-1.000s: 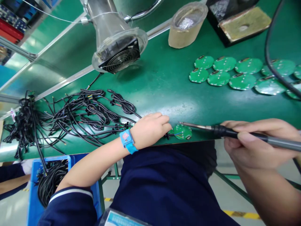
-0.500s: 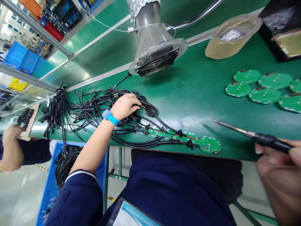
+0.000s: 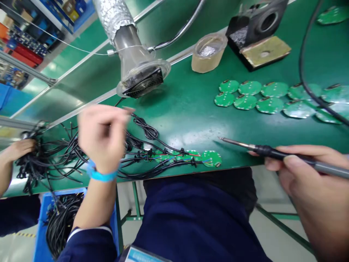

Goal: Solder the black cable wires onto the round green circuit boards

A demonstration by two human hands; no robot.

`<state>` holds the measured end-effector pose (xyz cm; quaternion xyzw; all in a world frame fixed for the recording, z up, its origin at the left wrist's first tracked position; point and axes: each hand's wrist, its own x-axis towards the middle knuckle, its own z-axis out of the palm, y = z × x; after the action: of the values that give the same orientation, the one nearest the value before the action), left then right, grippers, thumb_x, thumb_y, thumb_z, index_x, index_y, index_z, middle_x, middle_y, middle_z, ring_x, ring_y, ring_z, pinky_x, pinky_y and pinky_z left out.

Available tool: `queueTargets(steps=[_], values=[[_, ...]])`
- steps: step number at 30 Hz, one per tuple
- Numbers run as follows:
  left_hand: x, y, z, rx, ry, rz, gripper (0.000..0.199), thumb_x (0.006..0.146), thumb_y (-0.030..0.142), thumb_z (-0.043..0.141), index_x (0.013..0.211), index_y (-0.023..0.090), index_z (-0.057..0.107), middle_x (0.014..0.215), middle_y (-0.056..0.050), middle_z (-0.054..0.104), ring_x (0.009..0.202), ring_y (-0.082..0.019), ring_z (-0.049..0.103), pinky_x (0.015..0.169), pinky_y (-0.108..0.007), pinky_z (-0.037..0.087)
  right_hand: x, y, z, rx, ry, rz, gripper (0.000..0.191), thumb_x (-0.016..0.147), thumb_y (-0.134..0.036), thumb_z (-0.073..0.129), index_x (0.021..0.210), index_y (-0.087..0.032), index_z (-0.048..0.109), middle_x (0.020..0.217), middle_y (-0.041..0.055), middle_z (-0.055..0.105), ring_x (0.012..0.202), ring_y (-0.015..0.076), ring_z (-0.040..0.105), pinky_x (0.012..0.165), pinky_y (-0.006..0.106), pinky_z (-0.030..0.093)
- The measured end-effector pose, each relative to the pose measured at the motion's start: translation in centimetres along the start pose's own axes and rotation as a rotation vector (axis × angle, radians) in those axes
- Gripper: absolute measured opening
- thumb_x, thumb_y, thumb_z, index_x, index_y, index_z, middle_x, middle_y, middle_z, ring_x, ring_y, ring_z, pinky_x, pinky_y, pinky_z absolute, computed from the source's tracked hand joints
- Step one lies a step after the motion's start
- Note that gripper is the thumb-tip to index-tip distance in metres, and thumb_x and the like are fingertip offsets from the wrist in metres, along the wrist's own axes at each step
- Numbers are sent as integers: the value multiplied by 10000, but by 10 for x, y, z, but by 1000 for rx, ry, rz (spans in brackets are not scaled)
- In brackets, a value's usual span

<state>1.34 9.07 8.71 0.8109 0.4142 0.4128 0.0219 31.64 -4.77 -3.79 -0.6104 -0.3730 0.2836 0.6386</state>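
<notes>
My right hand (image 3: pixel 305 171) grips a soldering iron (image 3: pixel 275 153), its bare metal tip pointing left just above the bench. My left hand (image 3: pixel 102 134), with a blue wrist strap (image 3: pixel 102 174), is raised over the black cables (image 3: pixel 60 145). Motion smears its curled fingers, so I cannot tell whether they hold anything. Along the bench's near edge lies a row of round green circuit boards (image 3: pixel 211 159), with coloured wires from black cables meeting them. A coiled black cable (image 3: pixel 147 129) lies just right of my left hand.
A fume extractor hood (image 3: pixel 144 82) hangs over the back of the bench. Behind several round green boards (image 3: pixel 269 104) stand a tape roll (image 3: pixel 208 54) and a soldering iron stand (image 3: pixel 259 40). A co-worker's hand (image 3: pixel 23 149) touches cables at left. A blue bin (image 3: pixel 40 222) holds more cables.
My left hand has lifted off the cables and nearer the camera. The view has shifted right, showing more boards and the stand. The co-worker's hand is now on the cable bundle.
</notes>
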Motion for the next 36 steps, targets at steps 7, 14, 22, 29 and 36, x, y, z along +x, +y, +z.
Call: queueTargets(steps=[7, 14, 22, 29, 36], values=[[-66, 90, 98, -171, -605, 35, 158, 867, 196, 540, 741, 133, 611, 764, -50, 571, 748, -144, 531, 694, -285, 493, 2, 2, 0, 269, -90, -93, 66, 701, -240, 672, 660, -208, 632, 447, -25, 503, 451, 135, 498, 699, 492, 573], [-71, 84, 108, -136, -584, -14, 166, 874, 189, 516, 759, 123, 617, 756, -63, 568, 742, -162, 524, 686, -305, 471, -2, 6, -6, 254, -176, -123, 36, 761, -200, 607, 739, -193, 635, 473, -20, 509, 551, 151, 538, 796, 541, 545], [-75, 87, 111, -106, -552, 2, 173, 877, 191, 508, 746, 129, 603, 757, -65, 572, 741, -161, 527, 686, -305, 463, -3, 7, -7, 225, -245, -163, 58, 782, -205, 586, 797, -192, 640, 468, -32, 475, 566, 148, 520, 791, 545, 540], [-76, 88, 111, -81, -542, 34, 169, 871, 188, 516, 741, 116, 597, 745, -66, 570, 729, -159, 526, 676, -294, 460, -4, 9, -9, 212, -233, -173, 63, 774, -208, 596, 797, -200, 655, 521, -7, 533, 602, 160, 553, 780, 530, 547], [-77, 87, 112, -77, -557, 27, 175, 878, 192, 503, 731, 135, 579, 741, -61, 573, 726, -159, 521, 672, -298, 455, -1, 4, -5, 277, -118, -157, 60, 745, -255, 644, 743, -196, 653, 432, -31, 477, 517, 147, 519, 718, 511, 565]])
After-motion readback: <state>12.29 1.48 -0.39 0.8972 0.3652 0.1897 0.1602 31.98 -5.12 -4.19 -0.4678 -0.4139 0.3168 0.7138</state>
